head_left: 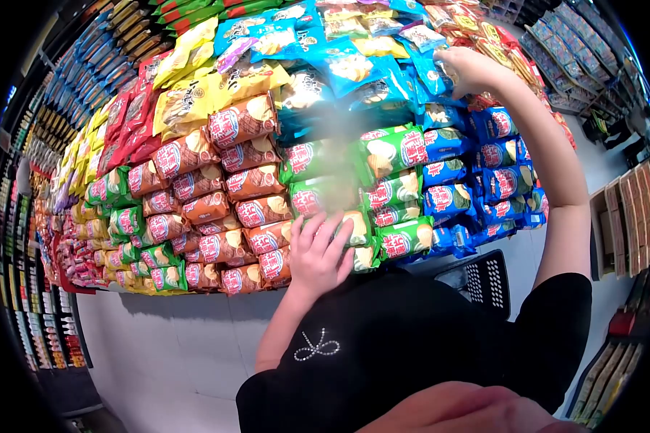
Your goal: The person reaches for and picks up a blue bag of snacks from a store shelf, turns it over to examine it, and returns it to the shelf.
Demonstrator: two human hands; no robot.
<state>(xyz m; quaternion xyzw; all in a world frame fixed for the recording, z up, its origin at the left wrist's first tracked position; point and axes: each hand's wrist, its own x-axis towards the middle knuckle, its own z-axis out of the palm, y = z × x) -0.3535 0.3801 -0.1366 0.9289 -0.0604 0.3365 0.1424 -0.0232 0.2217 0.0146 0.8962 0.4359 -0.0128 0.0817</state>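
My left hand (pixel 321 252) rests with spread fingers on the front of the stacked packs, against a green pack (pixel 354 225) and beside the brown packs (pixel 263 211). Farther off at the upper right, my right hand (pixel 468 71) reaches over the blue bags (pixel 430 72); its fingers are bent at the edge of a bag, and what they hold, if anything, is hidden. Below that hand lie rows of dark blue packs (pixel 448 198). Yellow bags (pixel 188 101) and light blue bags (pixel 350 65) cover the top of the pile.
Red bags (pixel 130 115) slope down on the left. Shelves of goods (pixel 40 289) line the far left. A black basket (pixel 484 283) with holes is on the floor beside the pile. Cardboard boxes (pixel 628 216) stand at right. A person's dark-clothed legs (pixel 625 141) show behind.
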